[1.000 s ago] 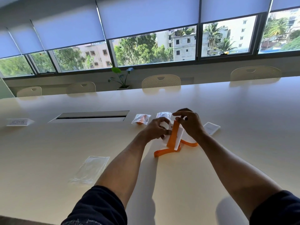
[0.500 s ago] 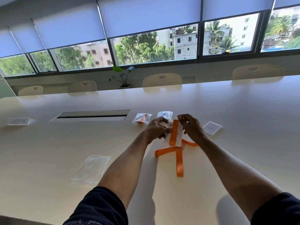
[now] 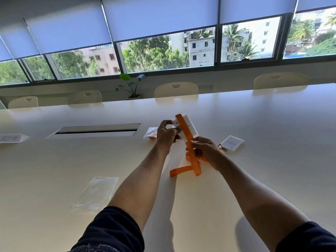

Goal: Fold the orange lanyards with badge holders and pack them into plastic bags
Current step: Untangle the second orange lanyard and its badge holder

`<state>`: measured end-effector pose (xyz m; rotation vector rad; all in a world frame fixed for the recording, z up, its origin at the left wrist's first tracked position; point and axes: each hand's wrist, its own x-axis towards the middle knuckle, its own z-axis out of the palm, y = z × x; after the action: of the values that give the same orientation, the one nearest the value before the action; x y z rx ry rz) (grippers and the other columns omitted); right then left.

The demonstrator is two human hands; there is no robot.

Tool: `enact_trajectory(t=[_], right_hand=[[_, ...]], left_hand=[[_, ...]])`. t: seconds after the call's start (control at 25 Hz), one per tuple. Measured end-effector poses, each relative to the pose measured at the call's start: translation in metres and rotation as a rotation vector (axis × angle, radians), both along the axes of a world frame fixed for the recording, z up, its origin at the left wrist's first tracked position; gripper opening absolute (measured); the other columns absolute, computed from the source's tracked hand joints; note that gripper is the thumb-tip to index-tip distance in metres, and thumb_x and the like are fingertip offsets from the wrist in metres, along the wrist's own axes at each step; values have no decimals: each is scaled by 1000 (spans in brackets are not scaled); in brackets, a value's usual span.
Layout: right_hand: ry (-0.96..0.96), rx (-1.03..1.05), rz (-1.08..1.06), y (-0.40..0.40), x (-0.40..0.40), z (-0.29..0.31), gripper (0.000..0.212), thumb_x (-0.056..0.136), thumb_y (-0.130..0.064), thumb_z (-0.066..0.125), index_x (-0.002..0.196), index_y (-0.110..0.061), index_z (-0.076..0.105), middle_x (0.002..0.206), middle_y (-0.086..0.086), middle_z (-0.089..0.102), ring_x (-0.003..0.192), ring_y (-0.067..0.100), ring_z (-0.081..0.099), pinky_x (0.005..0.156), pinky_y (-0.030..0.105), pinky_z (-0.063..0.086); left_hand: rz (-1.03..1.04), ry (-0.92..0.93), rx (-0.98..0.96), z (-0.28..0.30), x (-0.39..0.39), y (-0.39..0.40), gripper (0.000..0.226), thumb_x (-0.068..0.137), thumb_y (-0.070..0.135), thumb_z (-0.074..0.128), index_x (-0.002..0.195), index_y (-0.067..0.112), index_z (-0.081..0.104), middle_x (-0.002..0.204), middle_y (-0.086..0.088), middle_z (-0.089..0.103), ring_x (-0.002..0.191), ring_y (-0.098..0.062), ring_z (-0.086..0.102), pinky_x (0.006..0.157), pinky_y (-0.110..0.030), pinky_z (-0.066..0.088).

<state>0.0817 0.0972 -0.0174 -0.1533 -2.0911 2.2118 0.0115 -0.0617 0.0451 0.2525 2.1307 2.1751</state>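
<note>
My left hand [image 3: 166, 136] holds a white badge holder [image 3: 190, 127] tilted up above the table, thumb pressed on its left edge. An orange lanyard [image 3: 189, 142] runs diagonally across the holder's face and down to the table, where its loose end [image 3: 181, 170] loops. My right hand [image 3: 206, 151] pinches the strap just below the holder. An empty clear plastic bag [image 3: 98, 191] lies flat at the near left. A packed bag with orange inside [image 3: 151, 132] sits behind my left hand, partly hidden.
A second badge holder with a clip [image 3: 231, 143] lies to the right of my hands. A recessed cable slot [image 3: 96, 130] is set in the table at left, a paper label [image 3: 11, 138] at the far left. Chairs [image 3: 176, 90] line the far edge.
The left hand has lifted and tilted the badge holder upward. The right hand slid down the strap from the holder's top to below it, and the trailing strap drew in closer.
</note>
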Motion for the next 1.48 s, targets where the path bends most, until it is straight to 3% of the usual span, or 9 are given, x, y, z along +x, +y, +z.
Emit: enact_trajectory(t=[0.12,0.28,0.52,0.64,0.8,0.96,1.16,1.32,1.48], right_hand=[[24,112,-18,0,0,3,10,93,-18,70,100,-19,76,94,6,78,84,21,76,70,26,60],[76,243,-97,-2,1,11,13,90,-32,73,79,-28,79,81,-8,77,75,9,73,62,16,55],[168,296,-109,2,4,11,20,84,-45,74,80,-26,79,79,-9,76,77,17,73,64,19,56],[263,293,-145,2,7,12,15,84,-38,77,78,-25,81,88,-9,70,78,12,68,61,18,53],[332,230,-197,3,4,20,14,86,-32,77,78,-20,81,108,-4,71,77,11,68,54,15,50],[276,277,-151,-3,-1,23,5,89,-24,74,91,-26,78,87,-2,77,73,18,72,58,23,55],[338,621,-219,2,-8,30,29,87,-5,75,114,-17,76,120,-7,65,94,6,62,72,10,50],[416,796,-238,2,-8,26,27,87,2,74,107,-15,78,118,1,66,101,10,59,71,8,48],[293,665,-308,-4,-3,17,29,84,-6,79,103,-25,68,115,-1,60,87,17,61,72,23,55]], left_hand=[[49,26,12,2,-4,1,31,90,12,71,112,26,55,108,-5,68,86,-15,69,60,-23,60],[94,69,-41,3,-10,2,32,90,8,69,108,28,53,104,1,64,81,-9,63,45,-11,49],[58,39,-79,-3,-16,4,32,93,7,63,114,28,51,115,-9,65,93,-20,66,65,-27,57],[32,65,-139,-1,-17,5,32,94,6,61,116,26,50,118,-11,64,101,-26,66,75,-34,60],[6,127,-248,-1,-16,5,34,94,12,65,121,25,48,119,-10,64,103,-27,66,68,-26,57],[-64,203,-379,-6,-11,1,36,92,20,71,120,24,50,112,-10,69,96,-27,70,74,-34,62],[-305,200,-392,-12,-2,-10,33,89,24,75,114,26,53,103,-9,70,81,-20,69,55,-17,53],[-338,159,-460,-17,2,-19,38,88,25,76,119,29,54,101,-7,68,76,-18,67,68,-32,57],[-381,127,-562,-19,3,-31,43,89,24,74,127,28,55,103,-10,69,81,-20,68,71,-32,57]])
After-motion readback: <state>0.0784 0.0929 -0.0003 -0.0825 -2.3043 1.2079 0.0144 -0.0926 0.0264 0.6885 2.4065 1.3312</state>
